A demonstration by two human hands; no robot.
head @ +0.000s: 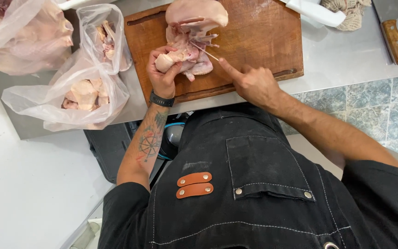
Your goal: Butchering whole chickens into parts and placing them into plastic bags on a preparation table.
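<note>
Your left hand [163,74] is clamped on a leg piece of the raw chicken carcass [192,34], fingers wrapped round the pale end, pulling it toward you. The carcass lies on the wooden cutting board [259,37], near its left half, with the body toward the far edge. Your right hand [253,83] grips a thin knife [204,51], index finger stretched along the spine; the blade tip sits in the joint just beside your left fingers. Hands are near each other, not touching. The board sits on a steel counter [342,55]. Left of the board: three clear plastic bags [86,94] holding cut chicken pieces, the nearest one just beside your left wrist. Far right on the counter: a cleaver with a wooden handle [394,40], well apart from your hands, and a cloth [346,11] at the far edge.
</note>
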